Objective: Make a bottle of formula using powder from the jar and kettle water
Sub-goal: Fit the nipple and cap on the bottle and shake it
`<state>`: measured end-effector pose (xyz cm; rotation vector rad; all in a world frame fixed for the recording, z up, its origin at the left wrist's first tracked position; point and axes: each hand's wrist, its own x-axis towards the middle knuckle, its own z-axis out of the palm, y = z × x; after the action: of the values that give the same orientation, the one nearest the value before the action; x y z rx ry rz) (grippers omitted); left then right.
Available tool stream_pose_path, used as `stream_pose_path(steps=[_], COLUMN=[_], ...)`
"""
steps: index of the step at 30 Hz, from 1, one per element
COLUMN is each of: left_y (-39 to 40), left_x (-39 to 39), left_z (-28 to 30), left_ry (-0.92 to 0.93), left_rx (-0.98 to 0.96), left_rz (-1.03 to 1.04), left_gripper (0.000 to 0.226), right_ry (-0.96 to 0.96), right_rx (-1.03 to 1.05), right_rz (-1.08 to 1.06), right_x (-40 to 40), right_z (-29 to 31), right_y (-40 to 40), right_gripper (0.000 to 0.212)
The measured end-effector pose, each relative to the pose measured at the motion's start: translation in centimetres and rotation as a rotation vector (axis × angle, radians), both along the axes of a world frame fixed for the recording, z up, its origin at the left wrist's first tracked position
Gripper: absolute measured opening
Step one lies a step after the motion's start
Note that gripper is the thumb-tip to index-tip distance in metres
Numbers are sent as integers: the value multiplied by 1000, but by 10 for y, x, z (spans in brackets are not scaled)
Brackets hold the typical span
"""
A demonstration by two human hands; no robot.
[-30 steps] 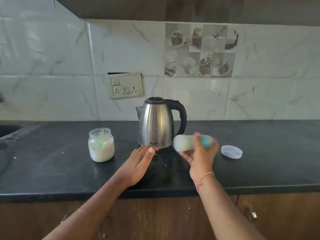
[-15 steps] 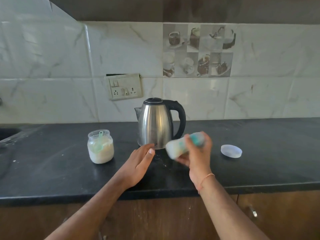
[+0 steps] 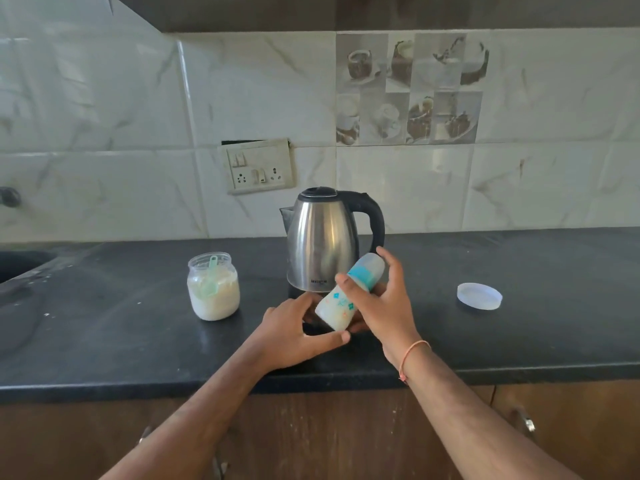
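My right hand (image 3: 382, 311) grips a baby bottle (image 3: 341, 304) with a teal collar and clear cap, tilted with its cap up to the right and white liquid inside. My left hand (image 3: 294, 332) sits just below and left of the bottle's base, fingers and thumb spread around it; whether they touch it is unclear. Behind stands the steel kettle (image 3: 323, 244) with a black handle. To the left is the open powder jar (image 3: 213, 287) with a green scoop in it.
The jar's clear lid (image 3: 479, 296) lies on the black counter (image 3: 104, 334) to the right. A sink edge (image 3: 20, 265) shows at far left. A wall socket (image 3: 258, 168) sits above the kettle. Cabinet doors are below the counter edge.
The bottle went from lying sideways to tilted cap-up and came lower and nearer. My left hand turned from flat on the counter and moved right to cup under the bottle's base.
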<state>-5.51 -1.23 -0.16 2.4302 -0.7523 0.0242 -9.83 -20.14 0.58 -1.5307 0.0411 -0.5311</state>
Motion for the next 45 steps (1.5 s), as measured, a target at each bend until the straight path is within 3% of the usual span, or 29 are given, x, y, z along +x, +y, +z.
stream_pose_path(steps=[5,7,10,13,17,21,25,29,32,34,37,38,42,43,45], left_y=[1,4,8,14,14,8,3,4,8,9,9,9,10,9,9], left_x=[3,6,8,8,6,0,-6,-8,-6,-3,-1,0,1,1,2], left_z=[0,-1,0,1,2,5,9,11,9,7,4,3,0,0,-1], left_ry=[51,56,126,303,364,318,238,189,143,138,142,139,99,94,93], left_rx=[-53,-99,-260,-441,-393,-264,-238,-306,-348,-357,-368,-367,-377,-374,-364], left_rz=[1,7,-4,-53,-142,-149,-89,-43,27,70,110,116,118,116,114], left_gripper=[105,87,75,90,99,99,77,78,76,77,86,85,80,80,77], right_ry=[27,67,104,122,96,97,75,31,-72,-73,22,16,-156,-139,-23], right_rx=[-186,-163,-27,74,-33,-4,56,160,431,530,309,303,777,747,437], right_rz=[-2,56,201,377,453,443,400,284,19,-9,203,184,-145,-121,120], right_x=[5,10,13,11,13,14,11,5,5,2,-4,-2,14,12,4], right_z=[2,2,2,2,-3,-4,-2,1,1,0,-1,-1,-6,-3,-2], right_y=[8,8,-2,-12,-12,-13,-14,-9,-13,-19,-17,-15,-27,-27,-20], right_gripper=[96,97,81,83,89,100,109,98,82,75,73,72,73,74,71])
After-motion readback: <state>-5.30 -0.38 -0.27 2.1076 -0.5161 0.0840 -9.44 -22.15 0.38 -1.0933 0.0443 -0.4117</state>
